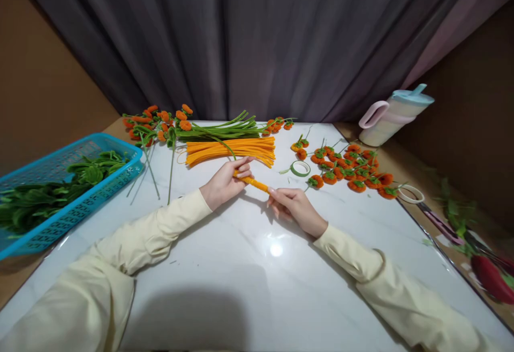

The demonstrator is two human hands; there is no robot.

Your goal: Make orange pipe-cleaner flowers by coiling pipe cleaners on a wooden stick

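My left hand is closed around one end of an orange pipe cleaner, which looks wound into a tight coil; whether a rod sits inside is hidden. My right hand pinches the other end between thumb and fingers. A green pipe cleaner runs up and left from my left fingers; I cannot tell if it is held. Just beyond my hands lies a bundle of orange pipe cleaners, with a bundle of green pipe cleaners behind it. A roll of green tape rests flat beyond my right hand.
Many orange pipe-cleaner flowers lie at right, more flowers at back left. A blue basket of green leaves stands left. A lidded cup, a white tape roll and scissors are along the right.
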